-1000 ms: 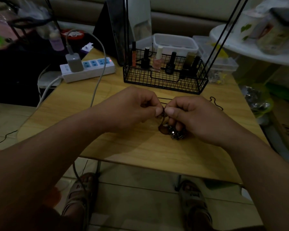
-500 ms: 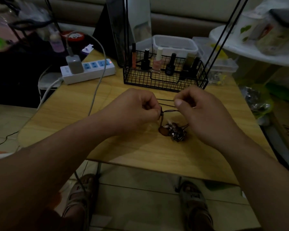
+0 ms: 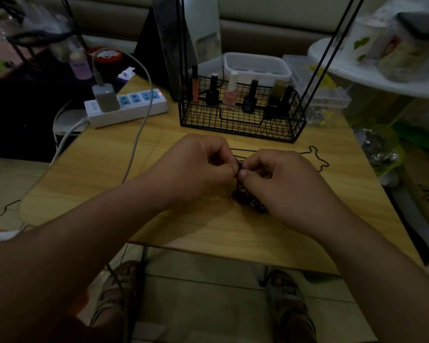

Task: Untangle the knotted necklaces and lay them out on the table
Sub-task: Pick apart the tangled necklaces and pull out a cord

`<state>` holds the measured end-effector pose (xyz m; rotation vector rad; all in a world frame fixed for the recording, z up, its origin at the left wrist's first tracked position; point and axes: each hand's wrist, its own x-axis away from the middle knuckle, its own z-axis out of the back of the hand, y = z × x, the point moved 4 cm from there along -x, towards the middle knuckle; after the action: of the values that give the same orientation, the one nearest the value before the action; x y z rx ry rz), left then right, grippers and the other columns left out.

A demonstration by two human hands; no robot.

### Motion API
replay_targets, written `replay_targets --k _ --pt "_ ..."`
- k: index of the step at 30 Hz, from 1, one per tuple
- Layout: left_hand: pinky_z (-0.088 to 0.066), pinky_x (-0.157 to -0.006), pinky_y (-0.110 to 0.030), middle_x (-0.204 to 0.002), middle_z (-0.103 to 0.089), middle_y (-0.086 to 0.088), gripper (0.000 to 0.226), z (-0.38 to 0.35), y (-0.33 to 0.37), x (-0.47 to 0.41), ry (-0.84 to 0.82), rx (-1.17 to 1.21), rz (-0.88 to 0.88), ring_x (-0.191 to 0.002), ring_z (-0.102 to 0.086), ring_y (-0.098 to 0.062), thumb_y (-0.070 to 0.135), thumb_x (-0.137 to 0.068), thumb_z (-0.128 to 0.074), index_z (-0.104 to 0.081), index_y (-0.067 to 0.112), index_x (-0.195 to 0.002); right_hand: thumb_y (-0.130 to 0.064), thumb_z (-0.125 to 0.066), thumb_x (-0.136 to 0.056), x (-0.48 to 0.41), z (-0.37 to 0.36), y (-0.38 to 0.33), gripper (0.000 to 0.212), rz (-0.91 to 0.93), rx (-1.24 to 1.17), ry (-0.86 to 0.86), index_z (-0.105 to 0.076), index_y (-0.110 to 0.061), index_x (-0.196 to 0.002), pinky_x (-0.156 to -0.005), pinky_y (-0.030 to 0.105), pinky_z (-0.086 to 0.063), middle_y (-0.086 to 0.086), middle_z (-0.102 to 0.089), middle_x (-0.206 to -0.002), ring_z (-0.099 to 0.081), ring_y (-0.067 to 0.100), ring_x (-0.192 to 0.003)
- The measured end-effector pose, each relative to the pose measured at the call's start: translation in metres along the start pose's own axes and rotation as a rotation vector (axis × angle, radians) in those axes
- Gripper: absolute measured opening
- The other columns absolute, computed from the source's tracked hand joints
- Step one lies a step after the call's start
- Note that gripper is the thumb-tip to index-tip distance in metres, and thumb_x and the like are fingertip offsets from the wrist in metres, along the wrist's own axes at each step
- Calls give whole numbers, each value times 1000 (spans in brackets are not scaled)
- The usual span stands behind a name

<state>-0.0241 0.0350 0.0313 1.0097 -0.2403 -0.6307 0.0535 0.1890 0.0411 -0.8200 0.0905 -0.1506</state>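
Black-cord necklaces (image 3: 238, 166), knotted: you pinch the tangle with the closed fingers of left hand (image 3: 201, 167) and right hand (image 3: 282, 179), low over the tabletop (image 3: 109, 174), likely so the pendants (image 3: 249, 203) rest and slacken the cord.

bare left hand (image 3: 198, 167) and right hand (image 3: 282, 180), bare forearms (image 3: 89, 231), pale grey strapped sandals (image 3: 289, 297) on both feet

Our left arm (image 3: 72, 243) and right arm (image 3: 369, 256) reach in from the lower corners. Left grip (image 3: 198, 167) and right grip (image 3: 280, 179) meet mid-frame, thumbs pinching.
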Motion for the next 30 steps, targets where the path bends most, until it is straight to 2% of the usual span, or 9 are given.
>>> replay_targets --k 3,7,10,13,16,19,24,27,30 --pt "-48 -63 -11 -76 -72 11 7 -1 2 2 25 -87 -62 -73 -65 1 19 -89 -77 -74 23 -84 -35 -67 -96 0 0 0 9 -4 25 4 -74 -34 -90 -51 12 -45 -19 -72 -76 -65 -7 -69" --pt "-49 -63 -11 -77 -72 11 8 -3 5 4 41 -114 -95 -75 -66 1 17 -88 -77 -73 22 -83 -30 -67 -95 -1 -1 0 10 -9 30 2 -75 -33 -90 -56 22 -49 -15 -73 -78 -67 -2 -69" --pt "-47 -59 -11 -74 -70 10 8 -1 4 3 84 -75 -35 -68 -64 2 16 -88 -77 -72 20 -82 -25 -67 -95 -2 -2 -1 12 -15 -25 21 -75 -31 -89 -55 25 -53 -13 -75 -76 -69 1 -68" --pt "-46 -52 -14 -63 -66 10 8 0 1 2 69 99 84 -55 -58 2 11 -92 -73 -71 14 -84 -22 -66 -97 -2 0 -1 14 -49 -161 27 -77 -28 -92 -63 33 -61 -8 -77 -80 -73 7 -71" --pt "-49 -54 -22 -64 -67 4 7 2 -1 2 29 213 157 -55 -60 -4 13 -95 -68 -70 13 -88 -22 -66 -99 -2 2 -2 12 -25 -206 31 -75 -28 -95 -66 32 -61 -5 -78 -82 -74 8 -73" --pt "-53 -59 -30 -69 -70 0 7 3 -2 2 -33 220 180 -59 -64 -11 15 -97 -67 -70 16 -91 -23 -66 -99 -3 1 0 11 0 -166 29 -74 -29 -95 -68 32 -61 -7 -77 -82 -73 5 -74" --pt "-53 -56 -19 -68 -70 9 3 3 0 2 -33 91 89 -59 -65 -5 18 -94 -73 -71 18 -93 -25 -67 -97 -4 2 1 13 45 -56 41 -74 -32 -89 -59 21 -55 -14 -73 -77 -69 1 -70" --pt "-52 -55 -18 -67 -70 8 4 3 1 2 -8 16 18 -58 -64 -1 19 -93 -75 -72 18 -90 -27 -67 -96 -4 1 -1 12 74 25 51 -73 -33 -87 -52 17 -49 -16 -70 -72 -66 -2 -68" --pt "-44 -54 -11 -69 -68 11 6 3 2 2 14 -83 -56 -60 -62 5 19 -92 -77 -73 19 -88 -30 -66 -97 -3 0 -2 10 88 104 54 -73 -32 -91 -50 13 -43 -16 -68 -72 -64 -4 -68"
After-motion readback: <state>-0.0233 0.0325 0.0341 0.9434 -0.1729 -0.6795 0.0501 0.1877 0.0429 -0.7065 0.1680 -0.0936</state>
